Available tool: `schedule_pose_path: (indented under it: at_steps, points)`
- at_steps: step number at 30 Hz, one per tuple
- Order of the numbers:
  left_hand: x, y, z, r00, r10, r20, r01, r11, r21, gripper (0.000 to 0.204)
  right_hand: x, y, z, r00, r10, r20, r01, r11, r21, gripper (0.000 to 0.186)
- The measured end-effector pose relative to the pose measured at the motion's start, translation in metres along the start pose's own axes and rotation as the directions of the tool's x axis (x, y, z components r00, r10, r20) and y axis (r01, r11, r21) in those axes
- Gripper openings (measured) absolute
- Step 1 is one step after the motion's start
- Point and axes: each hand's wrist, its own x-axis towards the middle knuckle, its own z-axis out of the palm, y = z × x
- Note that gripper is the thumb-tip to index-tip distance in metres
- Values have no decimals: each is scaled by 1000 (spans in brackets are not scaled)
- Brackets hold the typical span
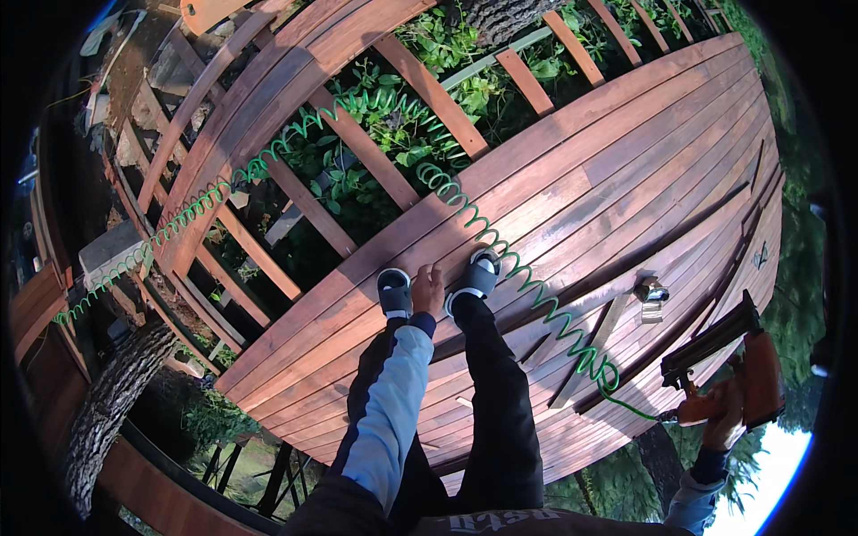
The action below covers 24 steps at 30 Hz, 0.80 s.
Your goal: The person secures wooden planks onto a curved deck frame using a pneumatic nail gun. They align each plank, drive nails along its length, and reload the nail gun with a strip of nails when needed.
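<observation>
My right hand (pixel 726 413), far out to the right, is wrapped round the grip of an orange-and-black nail gun (pixel 760 380). A coiled green air hose (pixel 536 299) runs from the tool's base across the planks and over the open joists to the far left. My left hand (pixel 428 290) reaches down in front of me, between my two sandalled feet, over the deck boards (pixel 500 214). Its fingers point away from me, loosely stretched, and nothing shows in them.
Bare joists (pixel 366 147) span a gap with green plants (pixel 393 116) beyond the deck edge. Loose dark wood strips (pixel 590 353) and a small metallic object (pixel 651 290) lie on the boards. A tree trunk (pixel 116 402) rises at the left, another (pixel 500 18) at the top.
</observation>
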Motion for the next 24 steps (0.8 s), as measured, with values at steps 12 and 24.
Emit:
schedule_pose_path:
  at_steps: [12, 24]
  points:
    - [285, 29, 99, 956, -233, -177, 267, 941, 207, 118, 15, 183, -55, 770, 466, -435, -446, 882, 155, 38]
    - [218, 64, -4, 919, -331, 213, 392, 720, -572, 15, 12, 163, 20, 794, 535, -289, -529, 842, 105, 38]
